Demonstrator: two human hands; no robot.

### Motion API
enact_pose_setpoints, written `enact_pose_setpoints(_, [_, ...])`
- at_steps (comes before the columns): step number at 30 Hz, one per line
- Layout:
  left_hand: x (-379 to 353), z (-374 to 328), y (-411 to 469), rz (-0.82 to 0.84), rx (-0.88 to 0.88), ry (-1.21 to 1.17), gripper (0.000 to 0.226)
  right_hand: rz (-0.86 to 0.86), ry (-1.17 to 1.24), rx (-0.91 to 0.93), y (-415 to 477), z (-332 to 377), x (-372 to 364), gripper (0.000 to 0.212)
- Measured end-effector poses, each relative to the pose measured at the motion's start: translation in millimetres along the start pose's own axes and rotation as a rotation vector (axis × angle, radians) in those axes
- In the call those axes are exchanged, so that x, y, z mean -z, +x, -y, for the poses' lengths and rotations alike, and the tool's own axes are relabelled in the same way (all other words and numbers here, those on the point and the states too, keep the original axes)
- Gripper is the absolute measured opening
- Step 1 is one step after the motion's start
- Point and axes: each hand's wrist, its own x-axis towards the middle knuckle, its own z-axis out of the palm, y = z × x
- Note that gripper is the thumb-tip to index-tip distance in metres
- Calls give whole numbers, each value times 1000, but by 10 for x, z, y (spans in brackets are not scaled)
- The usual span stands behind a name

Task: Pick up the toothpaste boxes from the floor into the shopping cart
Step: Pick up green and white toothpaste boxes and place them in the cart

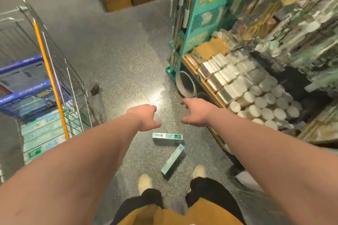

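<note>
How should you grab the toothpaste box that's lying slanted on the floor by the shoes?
Probably best to grip the slanted toothpaste box across its narrow width, near the middle of its length, coming down from above. It lies flat on the floor, long and thin, so only its long side faces offer an easy pinch. The right hand hovers open and empty, on its side.
</note>
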Motion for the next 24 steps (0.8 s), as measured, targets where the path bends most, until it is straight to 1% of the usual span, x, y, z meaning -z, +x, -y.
enact_pose_setpoints(3, [-89, -15, 323, 13, 20, -26, 67, 55, -11, 10, 418, -198, -20, 76])
enact_pose_setpoints(5, [-192, 13, 588, 15, 44, -48, 66, 73, -60, 52, 823, -340, -104, 74])
enact_pose_setpoints(7, [-384, 63, 901, 29, 101, -76, 64, 107, -102, 95, 1276, -480, -299, 71])
enact_pose_setpoints(10, [-803, 193, 1496, 39, 189, -117, 58, 171, -147, 143, 2030, -719, -777, 66])
enact_pose_setpoints(14, [-1677, 371, 2464, 56, 207, -116, 53, 238, -231, 173, 3094, -1168, -1672, 59])
enact_pose_setpoints(17, [-2506, 463, 3131, 113, 186, -90, 51, 294, -259, 134, 3767, -1537, -2462, 59])
enact_pose_setpoints(20, [-3336, 582, 3705, 143, 192, -69, 56, 340, -286, 107, 4311, -1865, -3265, 63])
enact_pose_setpoints(24, [-4370, 607, 4194, 169, 193, -82, 67, 419, -312, 83, 4722, -2102, -4176, 67])
